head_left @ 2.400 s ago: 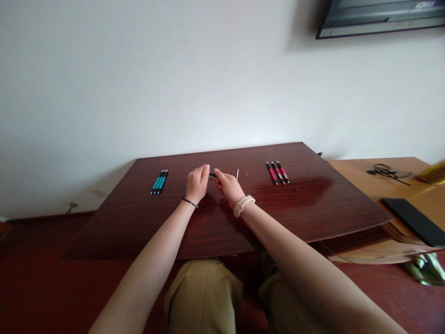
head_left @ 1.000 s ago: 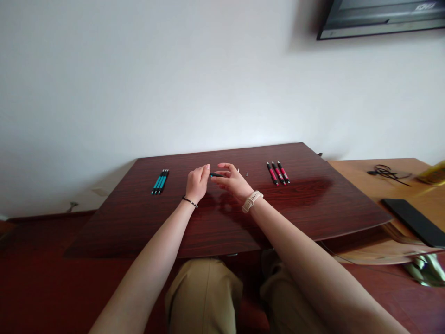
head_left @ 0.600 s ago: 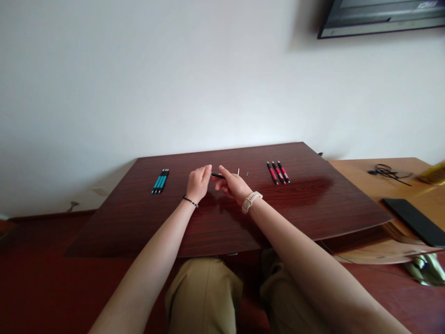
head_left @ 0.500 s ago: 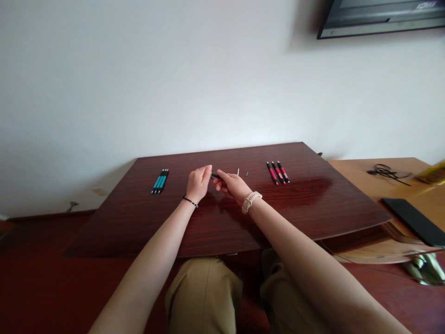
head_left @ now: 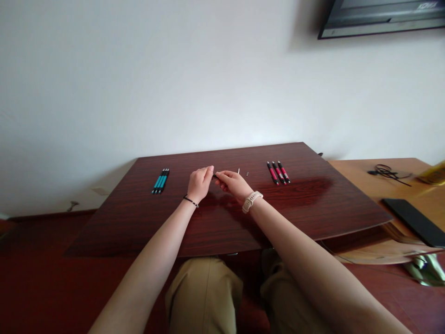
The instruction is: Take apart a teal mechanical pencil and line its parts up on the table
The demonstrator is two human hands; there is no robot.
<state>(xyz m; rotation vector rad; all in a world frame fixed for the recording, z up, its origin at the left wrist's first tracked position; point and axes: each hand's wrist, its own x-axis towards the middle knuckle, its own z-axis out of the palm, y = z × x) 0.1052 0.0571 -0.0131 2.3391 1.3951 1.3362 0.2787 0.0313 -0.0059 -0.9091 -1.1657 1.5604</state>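
Observation:
Above the middle of the dark red table (head_left: 292, 208), my two hands meet around a dark pen part (head_left: 214, 176). My left hand (head_left: 200, 182) is closed on it, hiding most of its length. From the other side, the thumb and fingers of my right hand (head_left: 235, 184) pinch its end. Just beyond the right hand lie a thin white stick, perhaps a refill (head_left: 238, 170), and a small grey piece too small to name (head_left: 247, 174). On the left, several teal pens (head_left: 160, 181) lie side by side. To the right are three pink pens (head_left: 278, 173) with black grips.
A light wooden table (head_left: 368, 185) adjoins on the right, carrying a black cable (head_left: 387, 171), a flat black object (head_left: 413, 222) and a yellow item (head_left: 433, 174). A screen (head_left: 382, 21) hangs on the white wall behind. My knees are below the table's front edge.
My right fingers have shifted along the dark pen part, and less of it shows between the hands. The left hand has barely moved. The laid-out pens stay put.

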